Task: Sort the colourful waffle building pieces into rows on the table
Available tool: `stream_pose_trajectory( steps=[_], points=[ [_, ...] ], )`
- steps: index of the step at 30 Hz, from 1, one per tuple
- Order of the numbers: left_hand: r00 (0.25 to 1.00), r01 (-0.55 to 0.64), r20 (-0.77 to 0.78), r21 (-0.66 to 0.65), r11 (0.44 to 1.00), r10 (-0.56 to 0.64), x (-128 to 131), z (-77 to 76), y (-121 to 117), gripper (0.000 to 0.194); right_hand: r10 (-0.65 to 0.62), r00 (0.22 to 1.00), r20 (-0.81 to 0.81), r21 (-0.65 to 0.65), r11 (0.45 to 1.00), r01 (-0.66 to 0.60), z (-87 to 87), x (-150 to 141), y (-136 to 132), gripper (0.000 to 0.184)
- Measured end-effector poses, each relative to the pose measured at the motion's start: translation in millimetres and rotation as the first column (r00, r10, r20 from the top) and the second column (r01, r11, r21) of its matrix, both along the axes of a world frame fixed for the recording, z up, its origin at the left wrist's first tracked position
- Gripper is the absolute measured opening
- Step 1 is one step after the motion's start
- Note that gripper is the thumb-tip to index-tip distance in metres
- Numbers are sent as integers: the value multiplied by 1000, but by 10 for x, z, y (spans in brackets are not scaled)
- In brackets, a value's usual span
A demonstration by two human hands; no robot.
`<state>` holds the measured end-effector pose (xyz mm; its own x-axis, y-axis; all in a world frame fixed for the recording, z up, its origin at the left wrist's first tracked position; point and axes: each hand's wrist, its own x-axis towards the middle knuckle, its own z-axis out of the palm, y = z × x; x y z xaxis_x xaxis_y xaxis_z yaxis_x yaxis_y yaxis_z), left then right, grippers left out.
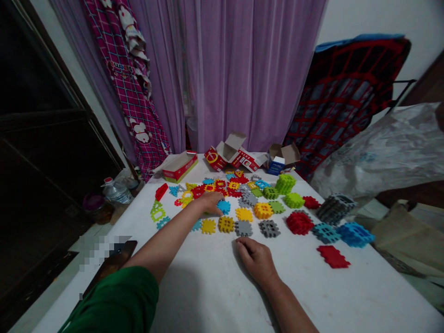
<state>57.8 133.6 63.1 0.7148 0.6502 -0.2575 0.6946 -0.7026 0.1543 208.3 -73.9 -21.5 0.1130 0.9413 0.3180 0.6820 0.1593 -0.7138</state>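
My left hand [210, 202] reaches forward into the building pieces, its thumb and fingers closed around the left edge of a blue toothed building tile [225, 207]. Part of the tile is hidden by the hand. My right hand [257, 260] rests on the table with curled fingers, and nothing shows in it. Just beyond its fingertips lies a grey toothed tile [243, 228]. In the same front row are a mustard tile [226, 224], a yellow tile [208, 226] and a darker grey windowed tile [269, 228]. A bright yellow tile [244, 214] sits right of the blue one.
Stacked tiles stand at right: red [299, 223], blue [355, 234], dark grey [336, 208] and lime green [285, 183]. A red tile [333, 256] lies nearer. Opened boxes [180, 167] line the table's far edge. A dark phone-like object [116, 259] lies left.
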Motion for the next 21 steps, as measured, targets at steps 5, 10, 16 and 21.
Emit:
stream_pose_trajectory(
  steps=[5, 10, 16, 21],
  points=[
    [998, -26, -51, 56, 998, 29, 10, -13, -27, 57, 4, 1000, 15, -17, 1000, -4, -1, -2, -5, 36],
    [998, -16, -67, 79, 997, 21, 58, -54, -57, 57, 18, 1000, 20, -28, 999, -17, -21, 2, -3, 37],
    [997, -7, -75, 70, 998, 13, 94, -72, -45, 59, 22, 999, 43, -27, 999, -20, -2, 7, -5, 36],
    [995, 17, -100, 70, 997, -10, 96, -96, -9, 59, 21, 998, 63, -23, 1000, -20, 2, 14, -4, 33]
  ],
)
